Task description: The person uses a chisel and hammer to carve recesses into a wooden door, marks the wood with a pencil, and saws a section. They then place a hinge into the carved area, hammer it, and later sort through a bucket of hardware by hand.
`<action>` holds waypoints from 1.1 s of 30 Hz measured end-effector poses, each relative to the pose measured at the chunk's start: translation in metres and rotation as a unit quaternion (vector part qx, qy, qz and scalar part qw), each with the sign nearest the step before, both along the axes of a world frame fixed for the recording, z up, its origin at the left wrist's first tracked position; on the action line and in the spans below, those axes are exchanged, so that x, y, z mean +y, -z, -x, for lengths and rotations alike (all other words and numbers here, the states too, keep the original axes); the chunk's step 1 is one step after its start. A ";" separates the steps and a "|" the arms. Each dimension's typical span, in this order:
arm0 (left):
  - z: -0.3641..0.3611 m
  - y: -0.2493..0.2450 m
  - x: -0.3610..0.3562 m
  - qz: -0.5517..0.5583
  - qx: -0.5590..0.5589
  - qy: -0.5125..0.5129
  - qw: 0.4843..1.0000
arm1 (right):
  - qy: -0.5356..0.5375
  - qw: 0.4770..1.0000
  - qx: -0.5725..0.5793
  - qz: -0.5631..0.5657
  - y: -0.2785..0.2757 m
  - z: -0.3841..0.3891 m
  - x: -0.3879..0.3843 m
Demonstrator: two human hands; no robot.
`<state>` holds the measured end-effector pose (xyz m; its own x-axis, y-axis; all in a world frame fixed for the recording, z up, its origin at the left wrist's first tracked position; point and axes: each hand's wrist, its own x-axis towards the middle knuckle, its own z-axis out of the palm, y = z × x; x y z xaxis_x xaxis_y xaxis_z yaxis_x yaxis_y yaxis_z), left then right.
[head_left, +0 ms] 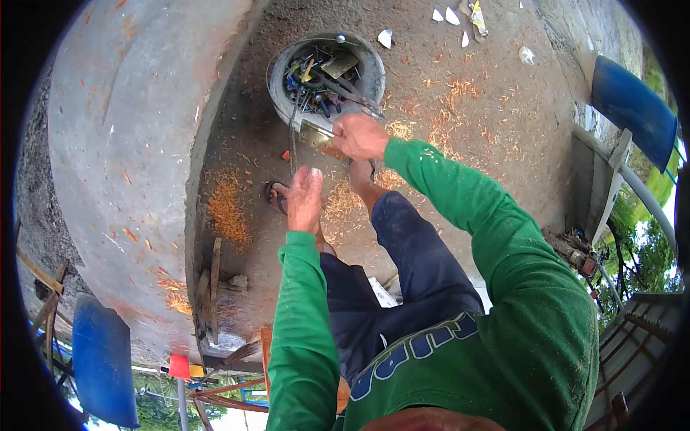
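A round bucket (276, 85) stands on the ground in front of me, full of jumbled hand tools (323, 77) and small metal parts. At its near rim my right hand (359, 136) is closed around one end of a flat, brass-coloured metal plate (318, 140). My left hand (307, 201) is lower and to the left, fingers stretched upward and nothing visible in its palm. A thin dark rod (293, 136) runs down from the bucket's rim, its lower end close by the left fingertips.
Orange wood shavings (228, 208) litter the ground. A raised concrete slab (136, 144) runs along the left. White broken pieces (385, 38) lie beyond the bucket. Blue plastic drums (632, 111) are at the right and lower left. My sandalled foot (278, 195) is near the bucket.
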<state>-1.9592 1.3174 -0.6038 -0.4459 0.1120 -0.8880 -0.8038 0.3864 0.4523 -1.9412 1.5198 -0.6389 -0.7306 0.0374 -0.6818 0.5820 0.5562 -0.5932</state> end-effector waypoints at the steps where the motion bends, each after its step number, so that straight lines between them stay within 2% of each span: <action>1: -0.002 -0.003 0.005 -0.085 -0.005 -0.072 0.994 | 0.000 0.994 0.009 0.105 -0.020 -0.004 0.008; 3: -0.003 -0.014 0.009 -0.247 -0.015 -0.211 0.946 | 0.001 0.949 0.024 0.315 -0.046 -0.007 0.018; 4: 0.000 -0.025 0.004 -0.261 0.029 -0.201 0.944 | 0.082 0.941 -0.022 0.327 -0.046 -0.002 0.022; 6: 0.020 -0.077 -0.003 -0.215 0.089 -0.138 0.963 | 0.240 0.901 -0.111 0.343 -0.030 0.015 0.039; 7: 0.033 -0.106 -0.019 -0.213 0.093 -0.112 0.966 | 0.294 0.930 -0.065 0.212 -0.001 0.021 0.045; 8: 0.049 -0.139 -0.024 -0.184 0.148 -0.113 0.965 | 0.342 0.937 -0.017 0.078 0.043 0.025 0.053; 9: 0.062 -0.160 -0.045 -0.148 0.196 -0.112 0.963 | 0.238 0.971 0.020 0.016 0.109 0.020 0.067; 11: 0.094 -0.197 -0.095 -0.071 0.302 -0.076 0.948 | 0.299 0.954 -0.029 -0.016 0.152 0.027 0.069; 12: 0.111 -0.210 -0.121 -0.010 0.334 -0.074 0.940 | 0.457 0.882 -0.115 0.016 0.142 0.049 0.063; 13: 0.130 -0.219 -0.143 0.002 0.365 -0.040 0.930 | 0.598 0.776 -0.197 0.046 0.137 0.063 0.057; 15: 0.160 -0.222 -0.187 0.093 0.399 -0.090 0.908 | 0.581 0.793 -0.183 0.017 0.178 0.065 0.061; 16: 0.170 -0.224 -0.186 0.123 0.387 -0.119 0.906 | 0.564 0.809 -0.164 0.001 0.234 0.054 0.067; 17: 0.176 -0.223 -0.187 0.155 0.374 -0.147 0.902 | 0.505 0.847 -0.164 -0.028 0.233 0.051 0.068; 19: 0.195 -0.207 -0.225 0.122 0.317 -0.153 0.928 | 0.380 0.906 -0.156 -0.099 0.227 0.045 0.070; 21: 0.197 -0.201 -0.243 0.137 0.270 -0.149 0.941 | 0.349 0.933 -0.084 -0.033 0.221 0.031 0.077; 22: 0.191 -0.203 -0.197 0.108 0.283 -0.171 0.938 | 0.502 0.852 -0.077 0.129 0.248 0.024 0.083; 23: 0.193 -0.186 -0.246 0.075 0.306 -0.141 0.939 | 0.643 0.717 -0.072 0.259 0.274 0.017 0.088; 24: 0.192 -0.178 -0.248 0.001 0.304 -0.168 0.938 | 0.652 0.707 -0.088 0.259 0.186 0.031 0.080; 25: 0.191 -0.175 -0.230 0.013 0.314 -0.200 0.928 | 0.631 0.725 -0.079 0.265 0.175 0.023 0.083; 27: 0.190 -0.177 -0.214 0.035 0.272 -0.219 0.936 | 0.560 0.783 -0.025 0.269 0.107 0.003 0.071; 28: 0.190 -0.173 -0.225 0.053 0.247 -0.195 0.948 | 0.514 0.813 0.016 0.273 0.074 -0.007 0.068; 29: 0.189 -0.168 -0.236 0.070 0.219 -0.169 0.958 | 0.510 0.811 0.021 0.287 0.047 -0.021 0.063; 30: 0.185 -0.168 -0.232 0.094 0.226 -0.180 0.953 | 0.491 0.820 0.011 0.295 -0.011 -0.018 0.045; 33: 0.176 -0.174 -0.241 0.108 0.214 -0.166 0.957 | 0.341 0.868 0.026 0.359 -0.100 -0.036 0.017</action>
<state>-2.1348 1.0767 -0.4303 -0.7527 -0.2646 -0.6029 -0.6578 0.2635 0.7056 -1.9054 1.5365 -0.5391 -0.7363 0.0528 -0.6746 0.5923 -0.4319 -0.6802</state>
